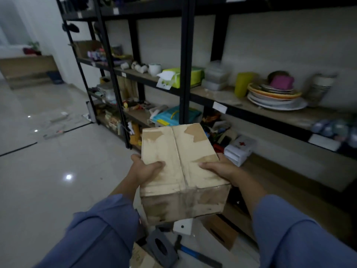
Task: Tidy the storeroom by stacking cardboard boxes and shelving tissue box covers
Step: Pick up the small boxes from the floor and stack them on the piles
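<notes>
**Storeroom: taped box held in front of the shelving**

Black metal shelving ran along the white wall, its boards crowded with goods: a stack of plates on a middle board, and a white first-aid case on the lowest board. In front of that shelving, raised clear of the glossy tiled floor, a person held a worn, taped cardboard box with both hands. The left hand gripped the box's left side, thumb curled over the top flap. The right hand gripped the opposite side in the same way, thumb on top and the fingers hidden behind the box. Both arms wore blue sleeves. On the floor at the foot of the shelving, below the held box, lay a grey slotted piece, probably a tissue box cover, though the dim view left that unsure. A brown slotted box sat just beside it, nearer the shelving.
</notes>
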